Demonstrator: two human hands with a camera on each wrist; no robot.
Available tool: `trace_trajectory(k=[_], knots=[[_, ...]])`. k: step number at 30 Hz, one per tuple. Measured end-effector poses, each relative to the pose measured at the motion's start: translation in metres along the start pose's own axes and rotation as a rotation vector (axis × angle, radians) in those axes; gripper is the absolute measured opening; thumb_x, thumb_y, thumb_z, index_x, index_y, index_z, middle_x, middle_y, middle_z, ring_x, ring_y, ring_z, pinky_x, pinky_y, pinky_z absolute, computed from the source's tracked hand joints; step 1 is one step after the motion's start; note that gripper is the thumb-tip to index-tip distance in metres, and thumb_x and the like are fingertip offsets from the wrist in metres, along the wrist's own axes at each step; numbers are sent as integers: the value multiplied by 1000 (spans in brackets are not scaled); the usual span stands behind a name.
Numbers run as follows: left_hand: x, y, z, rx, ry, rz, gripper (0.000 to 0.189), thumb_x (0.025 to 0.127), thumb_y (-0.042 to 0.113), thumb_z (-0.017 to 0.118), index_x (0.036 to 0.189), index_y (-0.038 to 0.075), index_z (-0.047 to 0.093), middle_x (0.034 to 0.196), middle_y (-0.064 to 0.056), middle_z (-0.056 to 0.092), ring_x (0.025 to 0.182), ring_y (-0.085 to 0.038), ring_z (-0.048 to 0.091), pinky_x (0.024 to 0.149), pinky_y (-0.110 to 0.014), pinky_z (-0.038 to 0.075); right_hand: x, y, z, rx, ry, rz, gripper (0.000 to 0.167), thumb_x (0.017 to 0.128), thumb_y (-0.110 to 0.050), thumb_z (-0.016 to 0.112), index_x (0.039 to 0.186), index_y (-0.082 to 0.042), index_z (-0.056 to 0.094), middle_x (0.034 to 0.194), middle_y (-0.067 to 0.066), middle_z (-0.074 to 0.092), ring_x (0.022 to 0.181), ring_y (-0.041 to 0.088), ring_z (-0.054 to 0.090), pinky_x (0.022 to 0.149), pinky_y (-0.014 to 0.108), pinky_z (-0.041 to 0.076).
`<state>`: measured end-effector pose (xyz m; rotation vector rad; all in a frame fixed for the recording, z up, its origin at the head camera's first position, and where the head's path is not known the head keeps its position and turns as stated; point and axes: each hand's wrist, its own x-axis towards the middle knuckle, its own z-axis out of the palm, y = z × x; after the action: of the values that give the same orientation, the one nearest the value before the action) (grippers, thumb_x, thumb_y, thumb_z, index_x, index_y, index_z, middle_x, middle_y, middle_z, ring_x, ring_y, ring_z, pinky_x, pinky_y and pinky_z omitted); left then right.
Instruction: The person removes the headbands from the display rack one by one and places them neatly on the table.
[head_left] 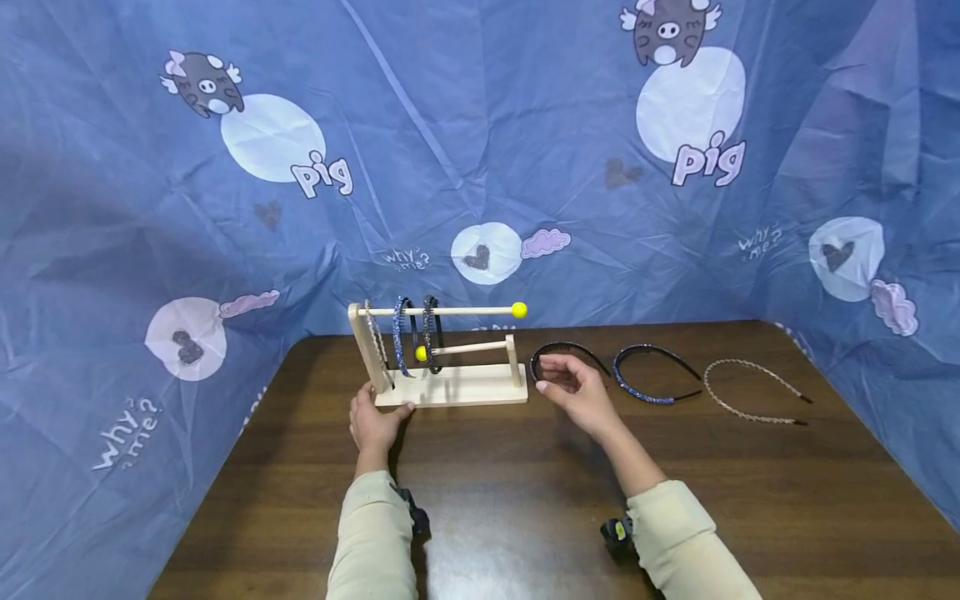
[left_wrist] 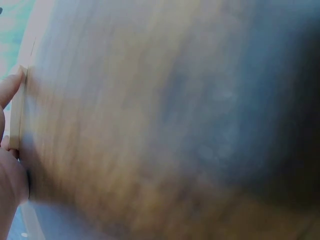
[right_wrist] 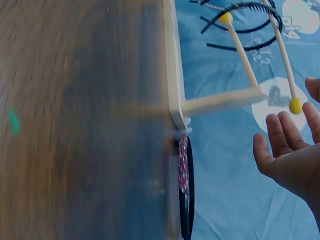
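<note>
My left hand (head_left: 375, 423) holds the left end of a pale wooden headband stand (head_left: 465, 393), its thumb along the base's front edge. In the left wrist view only part of that hand (left_wrist: 11, 170) shows against the wood. From the stand's upper rod hang a beaded headband (head_left: 377, 333), a blue glittery headband (head_left: 401, 337) and a dark glittery headband (head_left: 429, 333). My right hand (head_left: 581, 396), fingers loosely bent and holding nothing, is over a black headband (head_left: 577, 344) on the table. The right wrist view shows those fingers spread near the rod's yellow ball (right_wrist: 295, 106).
A blue glittery headband (head_left: 633, 393) and a braided beige headband (head_left: 731, 408) lie to the right on the brown wooden table (head_left: 510, 500). A shorter lower rod (head_left: 472, 347) with a yellow end ball (head_left: 422, 354) points left. Blue printed cloth (head_left: 420, 192) surrounds the table.
</note>
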<state>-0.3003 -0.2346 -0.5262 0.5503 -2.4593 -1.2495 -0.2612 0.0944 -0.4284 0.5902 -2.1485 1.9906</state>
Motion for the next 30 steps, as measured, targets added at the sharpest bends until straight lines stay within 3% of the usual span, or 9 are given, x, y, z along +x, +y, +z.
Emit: trace_trajectory(k=[10,18,24,30], knots=[[0,3,1,3,-2,-8,86,66,26,83,137,8,37,129,-19,41,120,-36,36,101,-47,21,19,-5,27,59,-67,-5,39,82,10,60,119,17,48,113,32,53,106,50,47,88,44,43],[-2,3,1,-2,-5,-11,86,67,26,83,137,6,37,131,-20,40,121,-37,35,101,-48,21,30,-10,46,147,-68,-2,42,83,12,58,122,18,45,114,32,52,107,48,47,84,25,45],[-1,1,1,4,6,0,85,67,28,82,136,7,37,131,-18,41,122,-35,35,101,-48,21,37,-12,59,145,-90,34,43,83,10,60,124,13,47,116,30,53,106,41,52,83,28,47],[-4,-1,2,26,21,27,87,67,31,81,138,7,38,130,-19,42,120,-35,36,99,-48,24,42,-12,72,169,-100,46,44,80,11,62,122,12,49,114,31,54,103,42,53,80,29,50]])
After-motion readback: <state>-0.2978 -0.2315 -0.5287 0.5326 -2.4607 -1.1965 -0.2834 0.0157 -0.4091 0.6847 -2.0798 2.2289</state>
